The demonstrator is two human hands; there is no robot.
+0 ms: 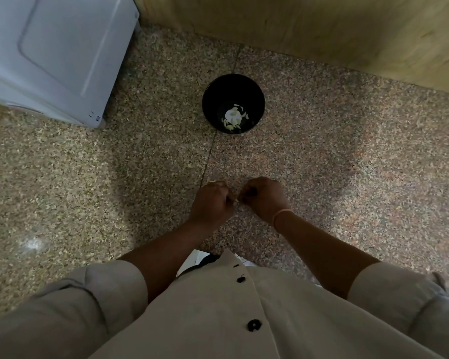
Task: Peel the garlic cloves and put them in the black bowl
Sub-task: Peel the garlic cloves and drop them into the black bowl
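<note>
Garlic clove (236,200) mid-peel above bench (347,177), well short of black bowl (210,99).
Pinched between left hand (211,202) and right hand (263,196), fingers curled; likely light, firm, slippery once bare; best held at ends, papery skin torn off.

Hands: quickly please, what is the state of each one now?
Left hand: fingers curled, pinching a small pale garlic clove, it seems.
Right hand: fingers curled, pinching the same clove.

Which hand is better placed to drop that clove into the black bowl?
Left, probably: the garlic clove seems held in the left hand, the right hand only picking at it; the black bowl sits ahead of both.
</note>
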